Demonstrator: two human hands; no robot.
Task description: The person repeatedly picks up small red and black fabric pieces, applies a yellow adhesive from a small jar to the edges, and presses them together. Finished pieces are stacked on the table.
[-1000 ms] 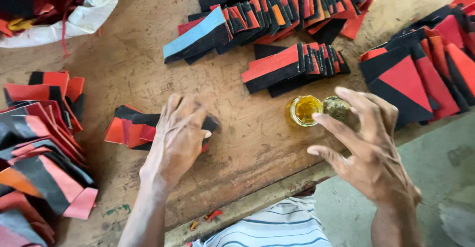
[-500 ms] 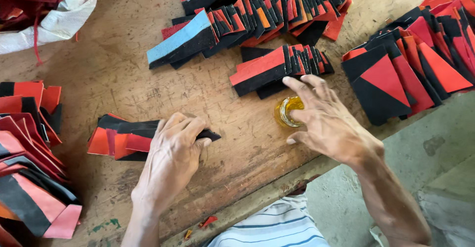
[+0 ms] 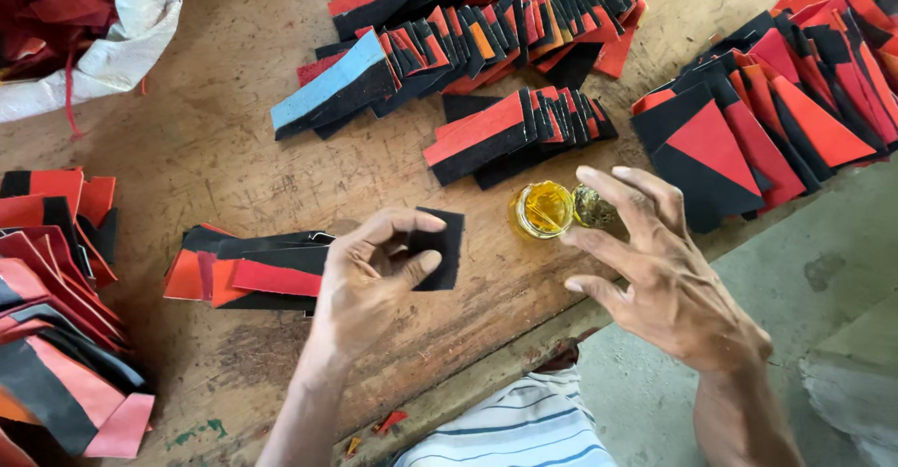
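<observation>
My left hand [image 3: 369,285] pinches a small black rectangular piece [image 3: 440,247] between thumb and fingers, lifted just off a short row of red and black pieces [image 3: 248,271] on the wooden table [image 3: 234,149]. My right hand [image 3: 659,271] hovers with fingers spread beside a small round jar of yellow glue [image 3: 541,209]. Its fingertips are close to the jar's lid [image 3: 592,207], which lies right of the jar. Whether a fingertip touches the lid is unclear.
Rows of overlapped red and black pieces lie at the top centre [image 3: 477,18], middle [image 3: 510,135], right [image 3: 786,112] and left edge [image 3: 56,308]. A white sack with red scraps [image 3: 103,28] sits top left. The table's front edge [image 3: 486,373] runs just below my hands.
My left hand has lifted from lying flat on the short row and now pinches a black piece. My right hand has drawn back from over the glue jar.
</observation>
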